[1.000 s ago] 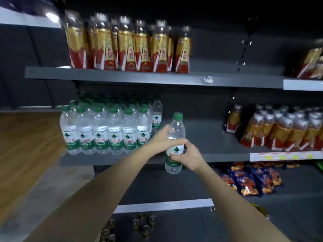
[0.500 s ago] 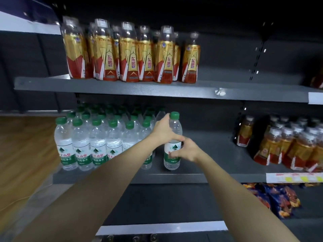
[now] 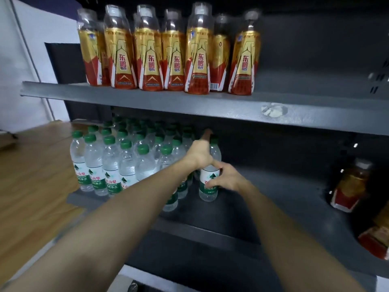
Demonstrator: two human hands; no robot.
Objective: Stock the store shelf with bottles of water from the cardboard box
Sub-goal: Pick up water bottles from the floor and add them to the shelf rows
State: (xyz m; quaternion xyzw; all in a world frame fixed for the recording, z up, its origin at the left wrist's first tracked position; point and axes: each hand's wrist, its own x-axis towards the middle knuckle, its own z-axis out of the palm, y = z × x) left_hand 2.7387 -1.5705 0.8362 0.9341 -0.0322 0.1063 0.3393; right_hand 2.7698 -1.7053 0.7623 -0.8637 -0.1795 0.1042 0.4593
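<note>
Toppling is being risked while a water bottle (image 3: 209,182), gripped by both left hand (image 3: 199,153) and right hand (image 3: 226,178), is being set just beside the stocked water bottles (image 3: 117,161).

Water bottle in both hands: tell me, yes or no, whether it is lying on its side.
No: the water bottle stands upright on the middle shelf, green cap up.

Both forearms are bare from the bottom edge of the view up to the wrists, with no sleeve or cuff showing. The left hand (image 3: 199,153) and right hand (image 3: 228,178) are ungloved, wearing no rings, watch or wristband.
</note>
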